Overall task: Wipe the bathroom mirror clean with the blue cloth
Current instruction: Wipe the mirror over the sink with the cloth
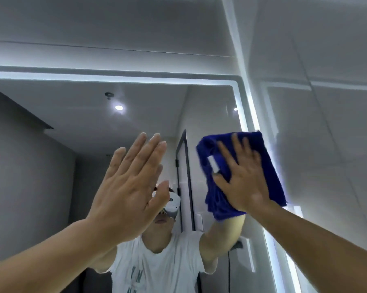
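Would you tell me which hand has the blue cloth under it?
The right hand, flat on the blue cloth; the left hand holds nothing.

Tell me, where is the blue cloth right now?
Head view, right side: the blue cloth is pressed flat against the mirror under the right hand, close to its lit right edge.

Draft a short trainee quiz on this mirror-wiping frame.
1. Which hand presses the blue cloth against the mirror?
2. True or false: the left hand is curled into a fist.
3. The cloth sits near the mirror's: A) left edge, B) lit right edge, C) centre.
Key: 1 the right hand, fingers spread flat; 2 false, its fingers are straight; 3 B.
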Demonstrator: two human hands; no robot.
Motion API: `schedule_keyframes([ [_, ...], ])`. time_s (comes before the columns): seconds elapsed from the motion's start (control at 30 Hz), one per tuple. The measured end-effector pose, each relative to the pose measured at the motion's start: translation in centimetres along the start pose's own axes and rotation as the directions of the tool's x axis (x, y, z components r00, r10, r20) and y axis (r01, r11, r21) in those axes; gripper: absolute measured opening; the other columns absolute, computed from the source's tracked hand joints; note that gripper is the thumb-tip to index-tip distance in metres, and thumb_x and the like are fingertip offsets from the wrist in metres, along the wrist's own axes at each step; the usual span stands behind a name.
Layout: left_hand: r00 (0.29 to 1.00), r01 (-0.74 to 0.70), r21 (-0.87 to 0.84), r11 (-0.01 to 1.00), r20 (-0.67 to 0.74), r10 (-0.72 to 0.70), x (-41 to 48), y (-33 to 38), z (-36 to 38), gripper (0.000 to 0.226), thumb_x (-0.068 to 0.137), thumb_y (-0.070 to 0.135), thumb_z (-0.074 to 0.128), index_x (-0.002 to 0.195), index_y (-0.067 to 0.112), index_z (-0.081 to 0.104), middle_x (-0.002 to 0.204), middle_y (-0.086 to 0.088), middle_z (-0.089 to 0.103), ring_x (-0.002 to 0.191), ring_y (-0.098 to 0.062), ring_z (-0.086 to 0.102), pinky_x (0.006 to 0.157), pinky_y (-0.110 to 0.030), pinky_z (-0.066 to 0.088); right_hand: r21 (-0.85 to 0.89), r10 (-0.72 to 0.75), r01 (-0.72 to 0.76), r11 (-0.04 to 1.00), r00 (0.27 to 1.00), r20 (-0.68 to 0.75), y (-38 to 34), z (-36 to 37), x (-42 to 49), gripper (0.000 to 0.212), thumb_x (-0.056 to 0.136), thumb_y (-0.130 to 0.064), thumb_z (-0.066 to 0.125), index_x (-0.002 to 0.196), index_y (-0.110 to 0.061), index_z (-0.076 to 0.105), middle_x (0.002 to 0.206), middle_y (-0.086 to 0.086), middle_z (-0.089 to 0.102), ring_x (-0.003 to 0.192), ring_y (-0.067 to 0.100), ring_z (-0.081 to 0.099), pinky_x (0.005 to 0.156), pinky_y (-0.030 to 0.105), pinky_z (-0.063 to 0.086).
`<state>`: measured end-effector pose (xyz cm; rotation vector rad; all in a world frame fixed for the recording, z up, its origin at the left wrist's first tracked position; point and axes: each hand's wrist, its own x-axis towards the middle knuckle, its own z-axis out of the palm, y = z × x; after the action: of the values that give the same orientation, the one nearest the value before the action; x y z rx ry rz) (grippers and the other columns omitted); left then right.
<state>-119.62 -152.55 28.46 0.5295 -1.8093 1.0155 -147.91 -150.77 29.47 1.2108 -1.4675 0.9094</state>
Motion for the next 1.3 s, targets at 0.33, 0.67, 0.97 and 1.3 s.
schedule_keyframes([
  [0.33,0.997,-0.030,-0.036,0.999,-0.073,0.028,3.3,0.2,-1.0,0.069,0.100,0.054,0.001,0.155,0.016,0.020,0.164,0.001,0.012,0.152,-0.014,0.001,0.119,-0.038,0.005,0.147,0.167,-0.167,0.975,0.986,0.010,2.2,-2.0,9.2,0.064,0.102,-0.054,0.023,0.156,-0.032,-0.002,0.165,0.002,-0.013,0.151,0.021,-0.011,0.120,0.044,-0.001],
  [0.67,0.998,0.005,-0.008,1.000,-0.060,-0.005,2.9,-3.1,-2.2,0.064,0.099,0.047,0.017,0.155,0.016,0.020,0.164,0.001,0.013,0.152,-0.012,0.001,0.118,-0.041,0.007,0.103,0.213,-0.215,0.971,0.977,0.024,1.0,-5.7,23.4,0.063,0.101,-0.054,0.022,0.157,-0.033,0.001,0.166,0.005,-0.004,0.151,0.027,-0.006,0.120,0.049,0.003],
  [0.97,0.976,0.217,0.014,0.976,-0.014,-0.217,4.6,-4.9,-1.8,0.065,0.091,0.049,0.004,0.152,0.029,-0.010,0.159,0.014,-0.021,0.140,0.004,-0.032,0.119,-0.030,-0.015,-0.003,-0.494,0.494,0.869,0.869,-0.043,-10.0,-3.0,18.0,0.063,0.100,-0.053,0.025,0.154,-0.041,-0.007,0.164,-0.007,-0.011,0.150,0.013,-0.013,0.114,0.029,-0.017],
  [1.3,0.985,0.167,-0.035,0.985,-0.047,-0.168,3.5,-7.7,-3.5,0.072,0.088,0.055,0.007,0.154,0.025,0.007,0.162,0.012,-0.003,0.146,0.002,-0.017,0.121,-0.031,-0.010,0.009,0.176,-0.176,0.984,0.984,-0.005,1.0,-4.4,19.0,0.070,0.097,-0.064,0.019,0.157,-0.033,0.002,0.165,0.004,-0.008,0.151,0.029,-0.006,0.119,0.049,0.004],
])
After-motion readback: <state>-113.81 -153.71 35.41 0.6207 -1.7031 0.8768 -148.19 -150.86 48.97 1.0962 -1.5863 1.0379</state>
